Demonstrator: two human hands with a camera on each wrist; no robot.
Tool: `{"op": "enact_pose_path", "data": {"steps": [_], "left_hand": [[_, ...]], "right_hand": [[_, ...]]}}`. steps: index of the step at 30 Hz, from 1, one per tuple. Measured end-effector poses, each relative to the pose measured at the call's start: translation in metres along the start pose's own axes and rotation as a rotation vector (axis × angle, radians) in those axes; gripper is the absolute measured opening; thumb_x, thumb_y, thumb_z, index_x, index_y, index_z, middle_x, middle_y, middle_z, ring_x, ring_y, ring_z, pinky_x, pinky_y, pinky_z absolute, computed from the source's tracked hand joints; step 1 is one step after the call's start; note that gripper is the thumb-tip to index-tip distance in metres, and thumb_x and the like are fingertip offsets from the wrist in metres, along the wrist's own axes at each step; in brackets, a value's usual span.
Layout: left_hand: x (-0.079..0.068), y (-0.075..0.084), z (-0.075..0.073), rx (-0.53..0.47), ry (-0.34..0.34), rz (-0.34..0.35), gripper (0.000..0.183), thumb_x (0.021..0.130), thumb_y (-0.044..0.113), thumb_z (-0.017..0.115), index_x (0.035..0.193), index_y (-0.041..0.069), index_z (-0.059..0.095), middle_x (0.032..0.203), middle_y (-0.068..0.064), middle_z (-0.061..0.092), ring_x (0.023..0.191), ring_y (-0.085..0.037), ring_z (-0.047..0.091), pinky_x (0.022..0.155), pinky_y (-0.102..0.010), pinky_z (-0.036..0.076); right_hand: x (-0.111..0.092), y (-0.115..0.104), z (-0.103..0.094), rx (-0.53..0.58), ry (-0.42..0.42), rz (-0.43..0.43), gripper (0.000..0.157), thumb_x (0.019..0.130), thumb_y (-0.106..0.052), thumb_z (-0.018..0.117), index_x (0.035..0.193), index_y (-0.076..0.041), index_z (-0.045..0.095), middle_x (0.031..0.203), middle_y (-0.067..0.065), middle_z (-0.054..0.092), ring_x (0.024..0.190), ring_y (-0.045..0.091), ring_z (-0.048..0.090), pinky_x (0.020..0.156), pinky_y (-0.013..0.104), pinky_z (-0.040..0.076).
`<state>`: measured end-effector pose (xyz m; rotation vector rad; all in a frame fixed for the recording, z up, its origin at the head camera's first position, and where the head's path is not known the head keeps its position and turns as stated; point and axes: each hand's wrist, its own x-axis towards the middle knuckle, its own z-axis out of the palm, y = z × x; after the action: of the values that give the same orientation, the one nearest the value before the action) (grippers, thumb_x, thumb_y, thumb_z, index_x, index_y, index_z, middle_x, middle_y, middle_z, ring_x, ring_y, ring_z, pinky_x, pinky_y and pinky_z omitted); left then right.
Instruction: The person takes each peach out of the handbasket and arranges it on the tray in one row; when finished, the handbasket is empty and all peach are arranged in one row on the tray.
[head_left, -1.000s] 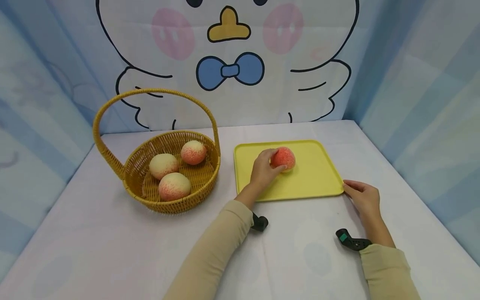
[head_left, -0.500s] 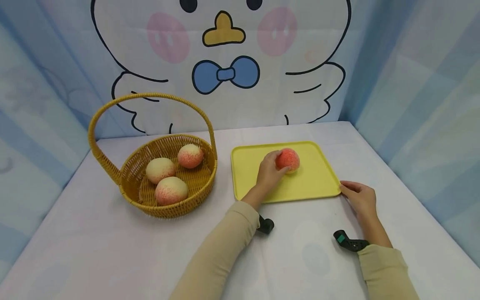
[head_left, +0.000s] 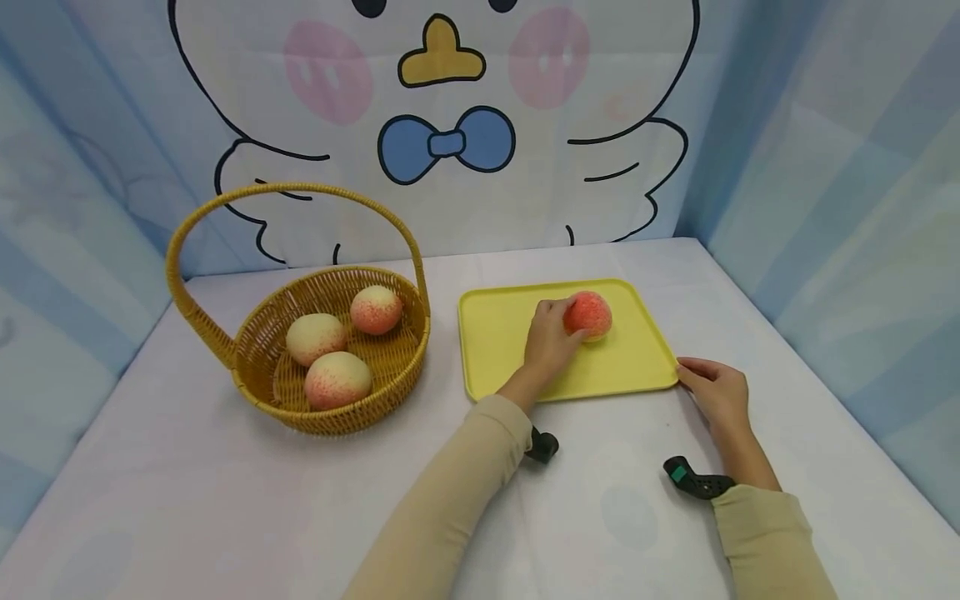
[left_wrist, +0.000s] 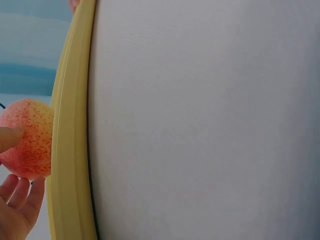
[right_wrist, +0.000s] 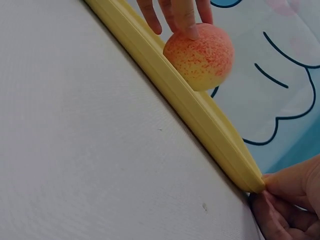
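Observation:
In the head view my left hand (head_left: 551,340) grips a reddish peach (head_left: 590,315) from its left side, over the yellow tray (head_left: 487,367). The left wrist view shows the thumb on the near side of the peach (left_wrist: 31,150) and several fingertips under or behind it. My right hand (head_left: 717,393) pinches the tray's near right corner; in the right wrist view thumb and fingers close on that corner of the tray (right_wrist: 235,167). Whether the peach touches the tray's floor is hidden by the rim.
To the left stands a woven basket (head_left: 405,387) with a tall arched handle. Inside it lie three pale peaches, among them a front one (head_left: 337,381). A cartoon-printed cloth (head_left: 525,208) hangs behind the white table (head_left: 225,500), with curtains on both sides.
My left hand has shifted a little to the right over the tray with the peach in its grip. The right hand keeps its hold on the tray corner. The view has drifted slightly.

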<state>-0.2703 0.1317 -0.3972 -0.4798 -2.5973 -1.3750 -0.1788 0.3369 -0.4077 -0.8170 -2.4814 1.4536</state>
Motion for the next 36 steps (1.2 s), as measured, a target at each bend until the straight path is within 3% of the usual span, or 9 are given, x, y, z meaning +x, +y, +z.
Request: {"op": "enact_pose_path", "data": {"steps": [7, 18, 26, 36], "left_hand": [[0.002, 0.007, 0.010, -0.019, 0.018, -0.055, 0.050, 0.081, 0.014, 0.072, 0.127, 0.010, 0.052, 0.116, -0.008, 0.049, 0.107, -0.019, 0.051, 0.091, -0.022, 0.040], [0.006, 0.018, 0.021, 0.013, 0.013, -0.064, 0.048, 0.081, 0.015, 0.071, 0.126, 0.010, 0.054, 0.115, -0.006, 0.052, 0.107, -0.018, 0.050, 0.090, -0.022, 0.040], [0.009, 0.023, 0.028, 0.002, 0.009, -0.103, 0.051, 0.081, 0.014, 0.072, 0.127, 0.012, 0.052, 0.114, -0.008, 0.050, 0.102, -0.020, 0.053, 0.089, -0.024, 0.042], [0.009, 0.028, 0.038, -0.062, -0.038, -0.100, 0.048, 0.081, 0.013, 0.071, 0.126, 0.010, 0.053, 0.108, -0.007, 0.052, 0.093, -0.016, 0.053, 0.080, -0.020, 0.043]], "right_hand": [[-0.003, -0.002, 0.000, 0.017, 0.006, -0.008, 0.040, 0.091, -0.021, 0.056, 0.123, 0.003, 0.056, 0.120, 0.018, 0.054, 0.096, 0.015, 0.049, 0.054, 0.006, 0.037], [-0.002, 0.000, -0.001, 0.009, 0.013, 0.001, 0.040, 0.092, -0.023, 0.055, 0.123, 0.002, 0.056, 0.121, 0.018, 0.053, 0.100, 0.017, 0.048, 0.056, 0.006, 0.037], [0.001, 0.001, 0.003, -0.001, 0.018, 0.011, 0.041, 0.092, -0.026, 0.054, 0.124, 0.000, 0.056, 0.122, 0.016, 0.054, 0.107, 0.020, 0.048, 0.067, 0.010, 0.040], [-0.002, -0.001, 0.001, 0.007, 0.018, 0.018, 0.039, 0.092, -0.023, 0.055, 0.123, 0.000, 0.056, 0.121, 0.017, 0.054, 0.106, 0.021, 0.048, 0.058, 0.007, 0.037]]}}
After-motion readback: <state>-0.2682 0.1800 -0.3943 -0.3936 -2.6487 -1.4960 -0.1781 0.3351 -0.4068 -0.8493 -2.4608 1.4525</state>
